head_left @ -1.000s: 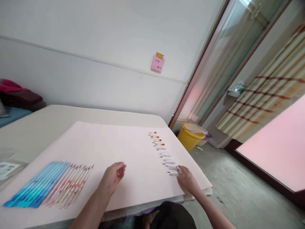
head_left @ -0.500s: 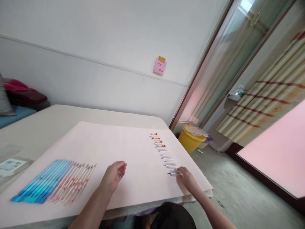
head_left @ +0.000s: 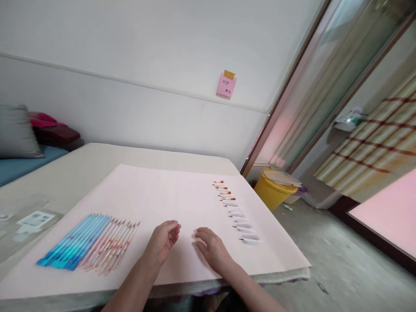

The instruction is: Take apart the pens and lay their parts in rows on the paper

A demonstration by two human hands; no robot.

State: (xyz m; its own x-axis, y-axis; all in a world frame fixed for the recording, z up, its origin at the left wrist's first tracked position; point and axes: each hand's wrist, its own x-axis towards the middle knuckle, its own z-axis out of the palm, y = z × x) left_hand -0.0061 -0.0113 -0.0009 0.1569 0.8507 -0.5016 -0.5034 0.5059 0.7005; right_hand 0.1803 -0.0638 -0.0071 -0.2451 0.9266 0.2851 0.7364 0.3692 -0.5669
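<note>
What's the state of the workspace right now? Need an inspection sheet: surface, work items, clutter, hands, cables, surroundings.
Surface: pale pink sheet spread over an off-white tabletop.
Work items: blue writing tools side by side with pale patterned writing tools at left; row of dark-tipped pens at right, brownish parts among the far ones.
Clutter: clear packaging with white label, left edge.
Hands: left hand fingers curled; right hand apart from the row; no held object visible in either.
Cables: nothing seen.
Surroundings: pink note on wall, yellow bin on floor, grey cushion at left, curtain at right.
</note>
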